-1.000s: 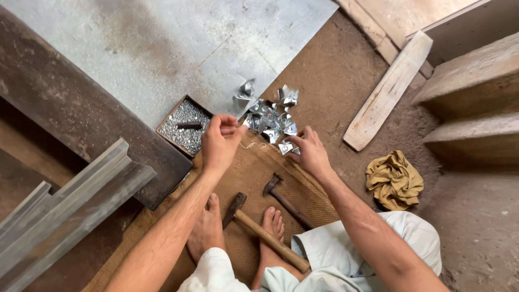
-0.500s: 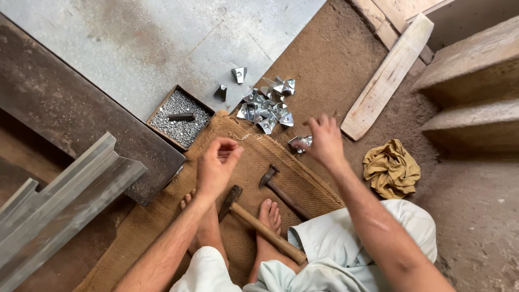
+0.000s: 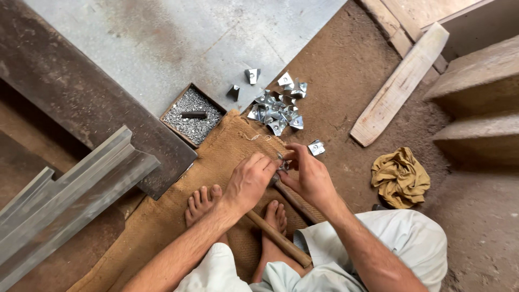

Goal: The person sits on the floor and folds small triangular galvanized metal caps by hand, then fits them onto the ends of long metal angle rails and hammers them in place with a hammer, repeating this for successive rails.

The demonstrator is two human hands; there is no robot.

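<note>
My left hand [image 3: 251, 181] and my right hand [image 3: 305, 173] meet over a burlap mat [image 3: 216, 162], fingertips pinched together on a small shiny metal piece [image 3: 282, 162]. Just beyond them lies a pile of folded metal brackets [image 3: 275, 111], with one loose bracket [image 3: 315, 147] beside my right hand. A hammer with a wooden handle [image 3: 278, 238] lies under my hands, between my bare feet [image 3: 203, 203]. A shallow box of small rivets [image 3: 193, 114] sits to the upper left of the mat.
A metal sheet [image 3: 162, 48] covers the ground ahead. Long steel profiles [image 3: 65, 194] lie at the left. A wooden plank [image 3: 400, 84] and steps [image 3: 476, 103] stand at the right, with a crumpled yellow cloth [image 3: 399, 176] near my right knee.
Both hands drew back from the bracket pile toward my feet and came together on a small metal piece. One bracket was left lying beside the mat.
</note>
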